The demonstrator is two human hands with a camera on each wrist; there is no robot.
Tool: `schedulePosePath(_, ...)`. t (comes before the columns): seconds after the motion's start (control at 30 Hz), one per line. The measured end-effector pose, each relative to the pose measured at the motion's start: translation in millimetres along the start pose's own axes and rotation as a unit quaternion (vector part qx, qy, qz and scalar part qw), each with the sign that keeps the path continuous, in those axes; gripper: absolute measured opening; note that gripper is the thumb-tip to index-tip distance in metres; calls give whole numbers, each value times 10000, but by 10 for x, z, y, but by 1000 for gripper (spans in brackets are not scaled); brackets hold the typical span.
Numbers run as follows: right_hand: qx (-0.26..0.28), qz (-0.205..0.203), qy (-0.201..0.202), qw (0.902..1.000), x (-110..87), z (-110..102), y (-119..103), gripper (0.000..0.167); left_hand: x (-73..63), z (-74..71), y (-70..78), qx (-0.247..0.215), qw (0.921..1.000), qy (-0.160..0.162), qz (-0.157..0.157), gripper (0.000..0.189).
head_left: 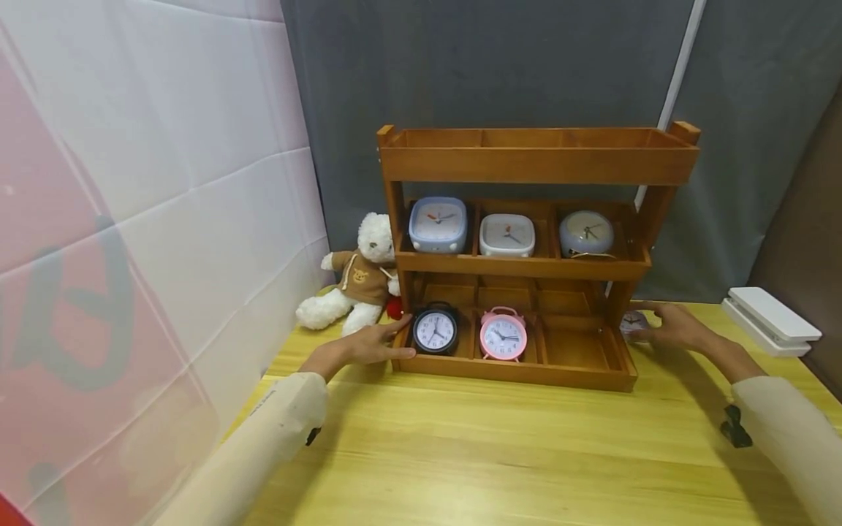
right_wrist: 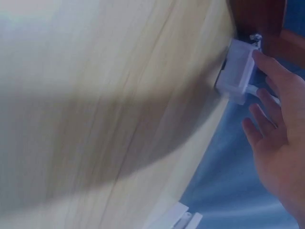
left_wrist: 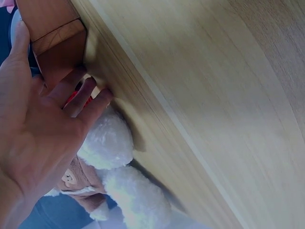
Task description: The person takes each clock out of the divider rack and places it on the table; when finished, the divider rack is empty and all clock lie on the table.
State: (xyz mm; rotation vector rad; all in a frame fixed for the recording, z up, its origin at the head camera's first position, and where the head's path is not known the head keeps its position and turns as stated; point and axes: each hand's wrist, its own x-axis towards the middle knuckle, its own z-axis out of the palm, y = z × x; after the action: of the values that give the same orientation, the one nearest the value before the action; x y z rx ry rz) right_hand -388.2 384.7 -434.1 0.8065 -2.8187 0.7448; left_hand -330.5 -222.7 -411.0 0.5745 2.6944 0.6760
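Observation:
A brown wooden three-tier shelf (head_left: 513, 374) stands between both hands. My left hand (head_left: 373, 343) lies against its lower left corner, fingers spread; in the left wrist view the left hand (left_wrist: 43, 119) has its fingers extended along the shelf's end. Close by sits a round black alarm clock (head_left: 416, 334) in the lowest tier, with a pink twin-bell alarm clock (head_left: 483, 337) beside it. My right hand (head_left: 677, 329) reaches to a small pale clock (head_left: 633, 323) beyond the shelf's right end. In the right wrist view, the thumb meets the clock's (right_wrist: 233, 71) edge and the other fingers stay loosely extended.
The middle tier holds a blue square clock (head_left: 429, 245), a white clock (head_left: 503, 248) and a round grey-blue clock (head_left: 585, 242). A white teddy bear (head_left: 362, 292) in a brown hoodie sits left. A white device (head_left: 772, 314) lies right on the yellow wooden table (head_left: 473, 446).

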Motion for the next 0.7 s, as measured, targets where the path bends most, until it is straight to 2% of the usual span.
schedulePosePath(0.1, -80, -336, 345, 9988, -50, -21, -58, 52, 2, 4, -6, 122, 9999, 51, 61, 92)
schedulePosePath(0.2, -244, -591, 528, 9966, -96, -55, -140, 48, 5, 5, -14, 171, 9998, 72, 82, 92)
schedulePosePath(0.37, -523, -567, 563, 9954, -192, -101, -291, 45, 38, 21, -37, 106, 9999, 52, 95, 93)
schedulePosePath(0.57, -731, -836, 782, 9907, -285, -120, -531, 40, 39, -5, 2, 141, 9998, 51, 140, 93)
schedulePosePath(0.7, -496, -588, 733, 9943, -332, -101, -764, 40, 52, -15, 17, 146, 9999, -1, 93, 92)
